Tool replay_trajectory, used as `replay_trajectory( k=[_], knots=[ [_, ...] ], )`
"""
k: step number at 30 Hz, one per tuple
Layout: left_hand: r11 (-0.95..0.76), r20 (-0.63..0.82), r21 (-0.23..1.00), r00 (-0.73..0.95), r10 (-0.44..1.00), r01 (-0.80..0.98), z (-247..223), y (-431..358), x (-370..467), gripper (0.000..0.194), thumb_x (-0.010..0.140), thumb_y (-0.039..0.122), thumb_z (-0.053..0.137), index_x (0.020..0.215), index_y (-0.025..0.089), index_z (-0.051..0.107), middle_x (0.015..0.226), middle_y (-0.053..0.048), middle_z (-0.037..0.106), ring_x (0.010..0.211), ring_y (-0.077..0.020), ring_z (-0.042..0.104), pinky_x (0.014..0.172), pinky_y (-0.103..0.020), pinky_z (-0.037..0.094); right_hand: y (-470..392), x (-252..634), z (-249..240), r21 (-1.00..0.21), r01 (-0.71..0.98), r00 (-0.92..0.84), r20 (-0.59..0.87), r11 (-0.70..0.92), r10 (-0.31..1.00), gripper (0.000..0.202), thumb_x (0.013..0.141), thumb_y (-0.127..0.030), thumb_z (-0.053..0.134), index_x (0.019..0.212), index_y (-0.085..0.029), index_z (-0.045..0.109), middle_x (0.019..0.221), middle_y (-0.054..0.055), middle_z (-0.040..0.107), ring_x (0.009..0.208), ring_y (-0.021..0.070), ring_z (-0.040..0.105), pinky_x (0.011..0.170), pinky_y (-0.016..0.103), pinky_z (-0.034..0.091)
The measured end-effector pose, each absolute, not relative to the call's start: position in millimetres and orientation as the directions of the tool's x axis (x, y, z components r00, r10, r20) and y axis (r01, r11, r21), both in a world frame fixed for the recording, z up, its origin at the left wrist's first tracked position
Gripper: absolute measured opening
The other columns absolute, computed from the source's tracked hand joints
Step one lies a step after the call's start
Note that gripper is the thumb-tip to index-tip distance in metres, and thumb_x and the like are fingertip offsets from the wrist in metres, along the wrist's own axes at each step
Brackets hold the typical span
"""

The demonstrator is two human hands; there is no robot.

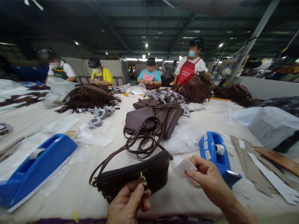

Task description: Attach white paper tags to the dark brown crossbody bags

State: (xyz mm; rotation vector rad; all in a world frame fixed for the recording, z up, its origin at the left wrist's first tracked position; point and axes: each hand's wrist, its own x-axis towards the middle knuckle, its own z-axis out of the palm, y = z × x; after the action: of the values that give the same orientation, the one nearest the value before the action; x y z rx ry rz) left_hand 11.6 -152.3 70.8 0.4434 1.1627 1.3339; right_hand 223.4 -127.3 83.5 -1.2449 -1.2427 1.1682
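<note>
A dark brown handbag (156, 169) with a zipped top and long straps stands near the front of the table. My left hand (130, 202) is closed on a small brass-coloured padlock charm (145, 186) that hangs from a ring on the bag's front. To the right of the bag, my right hand (207, 177) pinches a small thin white sheet (184, 168) between thumb and fingers. Behind this bag lie more brown bags (140, 119) with tangled straps (149, 143).
Blue tape dispensers stand left (44, 165) and right (213, 149). Fringed brown pieces (91, 95) and grey-wrapped bundles (168, 95) lie farther back. Card strips (254, 165) are at the right. Several people work across the table, one in a red apron (188, 71).
</note>
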Motion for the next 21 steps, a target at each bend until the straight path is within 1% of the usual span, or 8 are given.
replay_trajectory(
  k=[2,4,6,9,13,17,19,21],
  knots=[
    [0.227,-0.377,0.825,-0.206,0.903,-0.517,75,-154,15,0.027,0.05,0.031,0.08,0.063,0.012,0.066,0.052,-0.007,0.066,0.038,-0.0096,0.05,0.041,-0.02,0.036,-139,203,80,-0.994,-0.075,-0.055,-0.074,-0.078,0.996,0.023,0.061,-0.03,0.071,0.064,-0.018,0.051,0.059,-0.002,0.054,0.055,0.0114,0.05,0.051,0.022,0.038],
    [0.212,-0.373,0.829,-0.229,0.899,-0.518,78,-155,17,0.024,0.052,0.029,0.078,0.063,0.011,0.065,0.051,-0.006,0.065,0.037,-0.0089,0.049,0.042,-0.02,0.034,-148,184,74,-0.966,-0.188,-0.131,-0.152,-0.176,0.98,0.026,0.059,-0.029,0.073,0.075,-0.019,0.056,0.064,-0.002,0.059,0.059,0.0124,0.053,0.054,0.022,0.039],
    [0.208,-0.374,0.829,-0.238,0.896,-0.519,79,-156,19,0.024,0.053,0.029,0.077,0.063,0.011,0.065,0.051,-0.005,0.064,0.037,-0.0086,0.048,0.042,-0.021,0.034,-154,170,68,-0.93,-0.255,-0.228,-0.209,-0.266,0.951,0.03,0.061,-0.033,0.072,0.084,-0.018,0.062,0.071,0.001,0.063,0.066,0.0146,0.056,0.06,0.025,0.042],
    [0.203,-0.367,0.828,-0.231,0.901,-0.522,77,-156,19,0.023,0.055,0.03,0.075,0.064,0.012,0.064,0.051,-0.004,0.064,0.038,-0.0082,0.047,0.044,-0.021,0.034,-158,158,62,-0.912,-0.268,-0.324,-0.219,-0.311,0.92,0.026,0.067,-0.038,0.067,0.078,-0.014,0.068,0.068,0.003,0.062,0.065,0.0139,0.054,0.063,0.025,0.041],
    [0.216,-0.362,0.821,-0.19,0.913,-0.529,69,-155,18,0.023,0.059,0.033,0.074,0.066,0.013,0.065,0.04,0.0,0.055,0.039,-0.0087,0.046,0.046,-0.021,0.036,-159,148,62,-0.893,-0.327,-0.3,-0.213,-0.31,0.93,0.024,0.072,-0.038,0.065,0.075,-0.015,0.07,0.068,0.001,0.061,0.061,0.0108,0.049,0.06,0.022,0.039],
    [0.194,-0.356,0.83,-0.23,0.906,-0.523,66,-153,19,0.025,0.056,0.032,0.076,0.067,0.013,0.065,0.054,-0.002,0.063,0.04,-0.0092,0.05,0.045,-0.022,0.038,-158,139,63,-0.873,-0.397,-0.232,-0.202,-0.282,0.951,0.021,0.073,-0.037,0.064,0.078,-0.017,0.068,0.067,0.001,0.062,0.069,0.0145,0.054,0.068,0.025,0.042],
    [0.189,-0.354,0.835,-0.241,0.904,-0.516,69,-153,19,0.024,0.056,0.031,0.076,0.066,0.012,0.065,0.055,-0.002,0.063,0.041,-0.0098,0.052,0.044,-0.021,0.038,-159,138,62,-0.892,-0.371,-0.175,-0.205,-0.258,0.963,0.021,0.075,-0.038,0.062,0.078,-0.018,0.066,0.066,0.001,0.062,0.067,0.0149,0.055,0.067,0.026,0.043],
    [0.196,-0.357,0.842,-0.246,0.901,-0.502,73,-155,19,0.022,0.059,0.031,0.074,0.065,0.012,0.064,0.047,0.0,0.059,0.04,-0.0092,0.05,0.043,-0.019,0.037,-160,141,60,-0.942,-0.259,-0.123,-0.187,-0.213,0.975,0.022,0.077,-0.04,0.06,0.078,-0.018,0.065,0.068,0.001,0.062,0.063,0.0142,0.054,0.062,0.025,0.043]
  ],
)
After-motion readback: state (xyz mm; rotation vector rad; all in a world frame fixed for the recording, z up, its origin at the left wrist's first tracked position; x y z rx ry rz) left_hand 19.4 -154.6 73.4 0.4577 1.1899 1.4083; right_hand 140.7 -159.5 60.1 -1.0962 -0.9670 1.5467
